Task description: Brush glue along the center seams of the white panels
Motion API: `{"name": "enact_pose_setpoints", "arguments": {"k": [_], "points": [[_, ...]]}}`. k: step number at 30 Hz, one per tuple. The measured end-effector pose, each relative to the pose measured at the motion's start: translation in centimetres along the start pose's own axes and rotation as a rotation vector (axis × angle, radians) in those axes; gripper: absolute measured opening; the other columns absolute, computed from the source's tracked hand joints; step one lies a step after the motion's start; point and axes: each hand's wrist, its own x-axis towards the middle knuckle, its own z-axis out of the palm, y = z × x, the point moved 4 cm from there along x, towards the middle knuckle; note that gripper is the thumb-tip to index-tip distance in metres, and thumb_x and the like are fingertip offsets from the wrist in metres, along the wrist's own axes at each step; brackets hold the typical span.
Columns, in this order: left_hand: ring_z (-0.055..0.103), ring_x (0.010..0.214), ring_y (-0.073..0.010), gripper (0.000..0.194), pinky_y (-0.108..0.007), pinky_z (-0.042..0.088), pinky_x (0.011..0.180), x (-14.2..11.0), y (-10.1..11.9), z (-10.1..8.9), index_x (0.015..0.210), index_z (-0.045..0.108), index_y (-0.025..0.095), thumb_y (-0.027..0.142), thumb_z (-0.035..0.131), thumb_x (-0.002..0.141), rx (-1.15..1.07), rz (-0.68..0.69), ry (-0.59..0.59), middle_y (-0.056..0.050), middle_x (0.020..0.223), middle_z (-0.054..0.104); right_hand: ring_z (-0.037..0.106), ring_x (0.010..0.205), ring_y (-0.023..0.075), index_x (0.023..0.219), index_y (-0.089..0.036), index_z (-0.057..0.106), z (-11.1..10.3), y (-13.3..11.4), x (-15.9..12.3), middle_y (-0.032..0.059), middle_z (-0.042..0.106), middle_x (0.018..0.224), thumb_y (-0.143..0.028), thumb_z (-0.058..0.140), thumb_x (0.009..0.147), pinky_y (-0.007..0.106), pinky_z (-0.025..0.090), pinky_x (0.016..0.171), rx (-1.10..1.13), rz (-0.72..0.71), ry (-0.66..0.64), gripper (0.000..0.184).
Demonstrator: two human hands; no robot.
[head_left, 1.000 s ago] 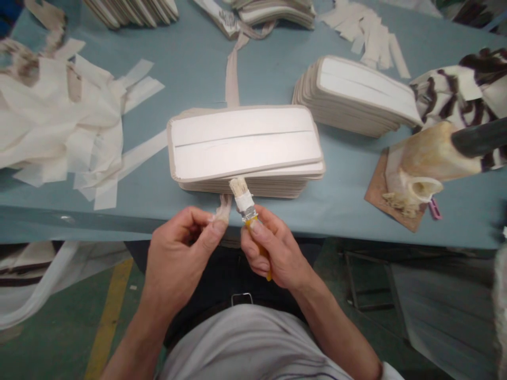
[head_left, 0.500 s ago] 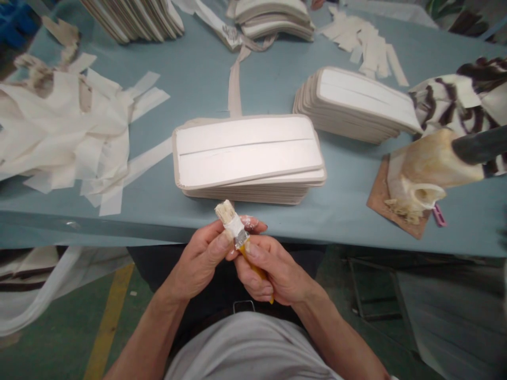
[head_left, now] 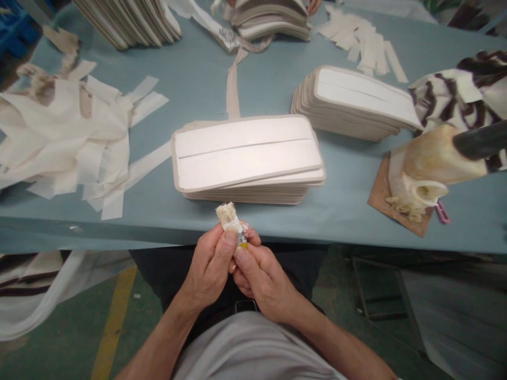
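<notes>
Both my hands hold a short paintbrush (head_left: 228, 215) in front of my waist, its pale, clumped bristles pointing up toward the table. My left hand (head_left: 209, 264) is closed around the white-coated collar, thumb pressed on its front. White smears mark the fingertips behind the brush. Lower down, my right hand (head_left: 267, 277) grips the yellow handle, most of which its fingers hide. Just beyond the bristles lies a stack of long, rounded white panels (head_left: 249, 153) with beige edges; the top one sits slightly askew.
On the blue-green table (head_left: 198, 221), pale fabric strips (head_left: 67, 132) pile at left. A second panel stack (head_left: 360, 97) lies right, near a glue-crusted container (head_left: 428, 163) on a brown board (head_left: 380, 190) with a pink clip (head_left: 442, 212). Curved panels (head_left: 273, 21) and another person's fingers (head_left: 314, 6) are at the back.
My right hand has slid up the handle toward the collar, covering more of the yellow. The brush stands a little more upright. Another person's fingers show more at the back.
</notes>
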Motion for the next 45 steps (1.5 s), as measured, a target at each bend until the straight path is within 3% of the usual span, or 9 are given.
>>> {"name": "enact_pose_setpoints", "arguments": {"k": [10,14,18,25,29,35,37,40,45], "points": [[0.048,0.05,-0.0064,0.053,-0.017,0.041,0.046,0.5,-0.6,-0.4,0.099,0.083,0.016,0.068,0.07,0.099,-0.013,0.012,0.159,-0.007,0.082,0.079,0.034,0.053,0.0096,0.085,-0.022,0.055,-1.4,0.1,0.4,-0.0073,0.04,0.063,-0.057,0.048,0.114,0.024,0.032,0.052,-0.335,-0.105,0.129,0.046],[0.066,0.062,-0.0103,0.051,-0.015,0.05,0.055,0.2,-1.1,-0.3,0.095,0.084,0.019,0.068,0.072,0.097,-0.041,0.016,0.206,-0.007,0.087,0.083,0.042,0.056,0.0103,0.081,-0.023,0.051,-0.8,-1.1,0.4,-0.0045,0.049,0.066,-0.043,0.046,0.113,0.026,0.034,0.057,-0.493,-0.196,0.161,0.038],[0.077,0.078,-0.0152,0.05,-0.017,0.06,0.074,0.0,-1.1,-0.3,0.092,0.084,0.02,0.069,0.07,0.098,-0.044,0.033,0.192,-0.006,0.088,0.083,0.04,0.053,0.0103,0.082,-0.024,0.049,-0.6,-0.8,0.5,-0.0055,0.048,0.065,-0.037,0.044,0.113,0.026,0.034,0.057,-0.551,-0.281,0.156,0.034],[0.08,0.091,-0.0144,0.035,-0.015,0.059,0.086,0.2,-0.4,-0.6,0.107,0.087,0.025,0.056,0.073,0.101,0.017,0.076,0.125,-0.005,0.104,0.086,0.041,0.056,0.0118,0.084,-0.025,0.047,-1.9,1.1,1.3,-0.0041,0.05,0.067,-0.035,0.043,0.112,0.028,0.035,0.058,-0.644,-0.41,0.178,0.03],[0.08,0.088,-0.0152,0.034,-0.016,0.06,0.085,0.2,-0.7,-0.5,0.102,0.087,0.025,0.056,0.076,0.098,-0.038,0.075,0.136,-0.005,0.098,0.085,0.041,0.057,0.0126,0.081,-0.025,0.046,-2.2,1.3,1.7,-0.0027,0.05,0.068,-0.038,0.043,0.111,0.029,0.034,0.058,-0.659,-0.436,0.148,0.033],[0.078,0.08,-0.0168,0.037,-0.02,0.062,0.078,0.7,-2.2,-1.2,0.092,0.087,0.022,0.059,0.085,0.088,-0.239,-0.026,0.249,-0.007,0.09,0.084,0.044,0.055,0.0104,0.086,-0.022,0.057,-2.2,1.7,1.6,-0.0047,0.052,0.067,-0.033,0.051,0.11,0.025,0.036,0.056,-0.623,-0.347,0.12,0.028],[0.077,0.08,-0.0168,0.038,-0.021,0.062,0.078,1.0,-2.2,-1.5,0.089,0.087,0.022,0.06,0.088,0.083,-0.327,-0.054,0.333,-0.006,0.087,0.083,0.047,0.053,0.0103,0.099,-0.02,0.065,-2.7,2.1,1.3,-0.0059,0.055,0.065,-0.035,0.059,0.107,0.023,0.037,0.053,-0.524,-0.247,0.159,0.018],[0.077,0.083,-0.0187,0.036,-0.024,0.063,0.08,1.6,-1.3,-1.5,0.082,0.085,0.023,0.058,0.091,0.075,-0.433,-0.094,0.423,-0.006,0.083,0.082,0.045,0.048,0.0099,0.112,-0.02,0.066,-3.9,2.5,0.3,-0.007,0.057,0.061,-0.045,0.07,0.102,0.02,0.036,0.047,-0.252,-0.132,0.286,0.027],[0.076,0.081,-0.0187,0.039,-0.024,0.062,0.074,2.7,-0.1,0.0,0.082,0.085,0.021,0.058,0.092,0.072,-0.527,-0.192,0.445,-0.007,0.084,0.083,0.042,0.042,0.0094,0.107,-0.023,0.07,-5.0,-0.1,-0.5,-0.0053,0.062,0.06,-0.057,0.075,0.101,0.019,0.034,0.041,0.068,-0.304,0.373,0.035]]}}
